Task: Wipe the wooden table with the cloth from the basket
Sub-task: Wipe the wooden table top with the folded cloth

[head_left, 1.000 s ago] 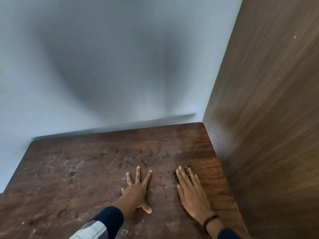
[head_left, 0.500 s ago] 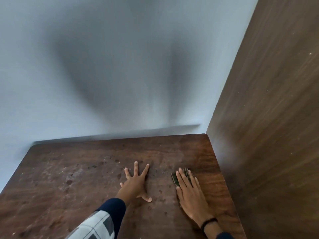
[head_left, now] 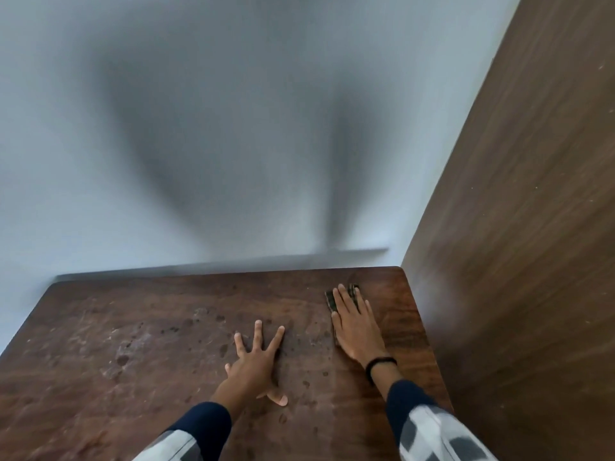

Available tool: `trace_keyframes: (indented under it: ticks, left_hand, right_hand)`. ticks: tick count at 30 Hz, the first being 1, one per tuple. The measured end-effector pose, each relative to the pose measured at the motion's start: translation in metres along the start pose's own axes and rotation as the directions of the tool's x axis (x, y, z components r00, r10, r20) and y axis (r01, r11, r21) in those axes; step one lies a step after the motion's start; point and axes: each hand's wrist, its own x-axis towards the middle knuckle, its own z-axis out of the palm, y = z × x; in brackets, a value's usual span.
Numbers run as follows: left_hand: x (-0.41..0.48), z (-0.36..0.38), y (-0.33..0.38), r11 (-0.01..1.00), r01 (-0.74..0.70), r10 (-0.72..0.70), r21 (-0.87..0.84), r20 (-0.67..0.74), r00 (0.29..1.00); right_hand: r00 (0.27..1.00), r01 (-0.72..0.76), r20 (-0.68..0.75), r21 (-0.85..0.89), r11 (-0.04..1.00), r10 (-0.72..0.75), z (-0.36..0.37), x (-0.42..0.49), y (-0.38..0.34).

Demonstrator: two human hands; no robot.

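A dark wooden table point(head_left: 139, 327) fills the lower part of the view, its top stained and speckled at the middle and left. My right hand point(head_left: 356, 324) lies flat near the table's far right corner and presses a small dark folded cloth point(head_left: 330, 300) onto the wood; only the cloth's far and left edges show past my fingers. My left hand point(head_left: 254, 361) rests flat on the table at the middle, fingers spread, holding nothing. No basket is in view.
A pale grey wall point(head_left: 199, 128) rises right behind the table's far edge. A tall brown wooden panel point(head_left: 519, 261) stands flush against the table's right side.
My right hand has slid the cloth away from me toward the far right corner. My left hand has stayed planted in about the same spot.
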Motion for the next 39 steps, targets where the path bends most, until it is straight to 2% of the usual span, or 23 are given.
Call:
trace_keyframes:
  ticks: [3,5,8,13,15,18,19,21,25,28,31,35,39]
  left_hand:
    - [0.000,0.001,0.003,1.000,-0.002,0.002,0.001,0.000,1.000]
    - [0.000,0.001,0.005,1.000,0.001,-0.001,0.003,0.001,1.000]
    - [0.001,-0.001,0.003,1.000,0.007,-0.007,-0.004,0.000,1.000]
    - [0.003,-0.004,-0.001,1.000,0.009,-0.009,-0.007,0.006,1.000]
    - [0.003,-0.003,0.001,1.000,0.012,-0.012,-0.006,0.016,1.000]
    - [0.003,0.000,0.003,1.000,0.009,-0.008,-0.013,0.018,1.000]
    - [0.003,0.000,0.003,1.000,0.008,-0.008,-0.015,0.019,1.000]
    - [0.004,-0.001,0.003,1.000,0.010,-0.009,-0.016,0.021,1.000]
    - [0.005,-0.004,0.002,1.000,0.016,-0.016,-0.017,0.031,0.999]
    - [0.005,-0.003,0.000,1.000,0.009,-0.008,-0.015,0.030,1.000]
    - [0.004,-0.001,0.002,1.000,-0.004,0.005,-0.022,0.032,0.999]
    - [0.003,-0.001,0.002,1.000,-0.003,0.003,-0.014,0.006,1.000]
    - [0.002,-0.003,-0.001,1.000,-0.003,0.003,-0.005,-0.015,1.000]
  right_hand:
    - [0.996,0.078,-0.038,-0.004,0.997,-0.078,0.025,-0.052,0.002]
    - [0.996,0.070,-0.056,0.011,0.997,-0.069,0.026,-0.064,0.010]
    - [0.997,0.051,-0.050,-0.014,0.999,-0.052,0.009,-0.024,0.018]
    - [0.996,-0.080,-0.028,0.007,0.997,0.080,-0.016,0.055,0.008]
    - [1.000,-0.028,0.012,0.000,1.000,0.028,-0.014,0.047,0.004]
    - [0.991,0.127,0.049,-0.044,0.991,-0.125,-0.004,0.008,0.010]
    - [0.990,0.133,0.057,-0.053,0.990,-0.130,-0.003,0.002,0.018]
    - [0.997,0.070,0.023,-0.065,0.995,-0.068,-0.007,0.012,0.030]
    - [0.995,-0.098,-0.008,0.047,0.994,0.099,-0.022,0.067,0.020]
    - [0.996,-0.094,0.001,0.076,0.993,0.094,-0.020,0.074,0.002]
    - [1.000,-0.013,-0.010,0.044,0.999,0.013,-0.012,0.045,0.001]
    - [0.996,-0.085,0.005,0.017,0.996,0.085,-0.016,0.060,0.025]
    - [0.994,-0.108,0.028,0.065,0.992,0.106,-0.023,0.083,0.008]
